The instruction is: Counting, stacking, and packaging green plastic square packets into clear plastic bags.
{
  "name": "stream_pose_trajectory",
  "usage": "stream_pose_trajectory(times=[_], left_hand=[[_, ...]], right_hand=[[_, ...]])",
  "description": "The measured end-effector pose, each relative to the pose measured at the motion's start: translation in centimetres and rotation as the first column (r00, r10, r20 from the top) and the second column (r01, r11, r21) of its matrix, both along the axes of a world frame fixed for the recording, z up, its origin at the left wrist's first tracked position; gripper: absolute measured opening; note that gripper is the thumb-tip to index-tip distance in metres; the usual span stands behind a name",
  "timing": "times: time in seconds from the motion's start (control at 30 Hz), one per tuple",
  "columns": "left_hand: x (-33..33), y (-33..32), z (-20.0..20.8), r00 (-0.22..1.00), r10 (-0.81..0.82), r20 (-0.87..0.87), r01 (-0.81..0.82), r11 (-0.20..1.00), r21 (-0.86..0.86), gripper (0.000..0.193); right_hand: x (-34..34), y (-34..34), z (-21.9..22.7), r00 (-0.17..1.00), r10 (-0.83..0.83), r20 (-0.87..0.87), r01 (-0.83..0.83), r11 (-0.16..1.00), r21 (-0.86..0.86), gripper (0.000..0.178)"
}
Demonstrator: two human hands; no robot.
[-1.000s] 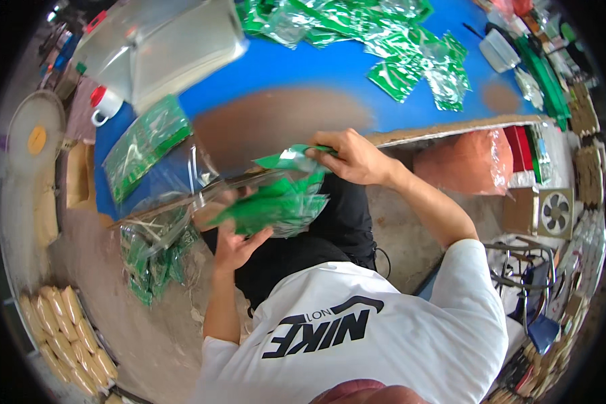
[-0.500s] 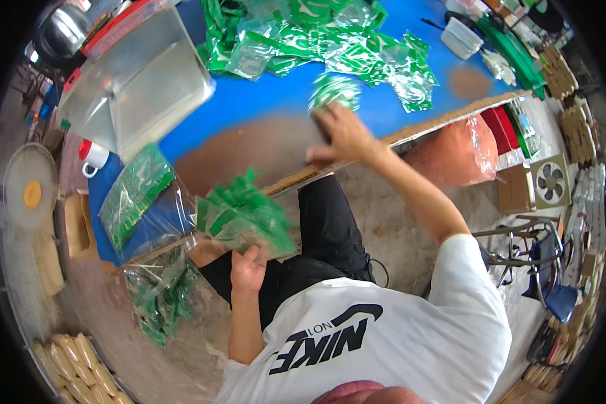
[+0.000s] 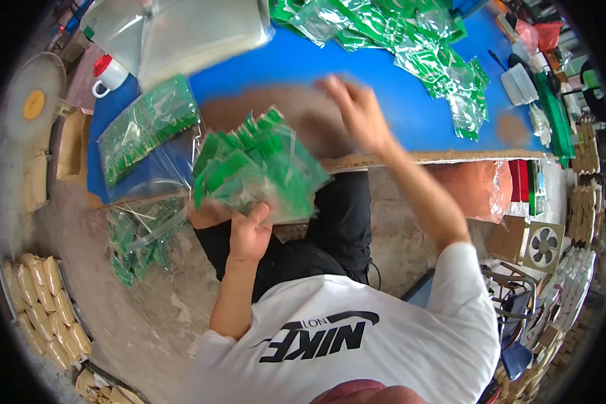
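Observation:
My left hand (image 3: 250,236) is closed on the near edge of a fanned stack of green and clear plastic bags (image 3: 262,165), the thumb on top. The stack is held tilted over the table's front edge, above my lap. My right hand (image 3: 360,114) is over the worn brown patch of the blue table (image 3: 262,81), to the right of the stack. Its fingers are apart and slightly blurred, and no bag shows in them. Beyond it, a loose spread of similar green bags (image 3: 438,57) lies across the far side and right of the table.
A clear bag of green packets (image 3: 151,124) lies at the table's left end, by a white mug with a red lid (image 3: 111,74). Large clear plastic sheets (image 3: 205,37) are behind. More green bags (image 3: 138,236) hang below the left edge. A white tub (image 3: 518,84) stands far right.
My right hand has drawn back from the green bags, and the bag that was at its fingertips is gone from there. The left hand's stack is higher in view. The whole view has shifted.

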State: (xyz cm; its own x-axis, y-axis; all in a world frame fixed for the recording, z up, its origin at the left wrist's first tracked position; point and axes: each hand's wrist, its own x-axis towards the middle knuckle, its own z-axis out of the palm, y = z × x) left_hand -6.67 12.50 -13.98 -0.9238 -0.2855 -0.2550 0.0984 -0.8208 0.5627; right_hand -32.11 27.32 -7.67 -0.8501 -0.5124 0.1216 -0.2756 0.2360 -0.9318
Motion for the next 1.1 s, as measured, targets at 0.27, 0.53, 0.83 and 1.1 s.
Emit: stream_pose_trajectory(times=[0.27,0.53,0.83,1.1], left_hand=[[2.6,-0.6,0.5,0.992,0.092,0.087,-0.086,0.994,-0.066,0.068],[3.6,-1.3,0.3,0.994,-0.087,0.073,0.092,0.994,-0.066,0.067],[2.8,-0.9,-2.0,0.991,-0.12,0.059,0.118,0.993,0.032,0.058],[-0.4,0.4,0.3,0.989,-0.04,0.141,0.046,0.998,-0.04,0.059]], right_hand=[[-25.5,-3.6,-5.7,0.687,-0.269,-0.675,0.673,0.585,0.452,0.095],[-12.0,-0.1,-6.4,0.755,0.062,-0.653,0.4,0.745,0.533,0.083],[0.6,3.9,-1.5,0.683,0.121,-0.721,0.301,0.852,0.429,0.059],[8.4,5.0,-2.3,0.753,0.493,-0.435,-0.347,0.86,0.375,0.037]])
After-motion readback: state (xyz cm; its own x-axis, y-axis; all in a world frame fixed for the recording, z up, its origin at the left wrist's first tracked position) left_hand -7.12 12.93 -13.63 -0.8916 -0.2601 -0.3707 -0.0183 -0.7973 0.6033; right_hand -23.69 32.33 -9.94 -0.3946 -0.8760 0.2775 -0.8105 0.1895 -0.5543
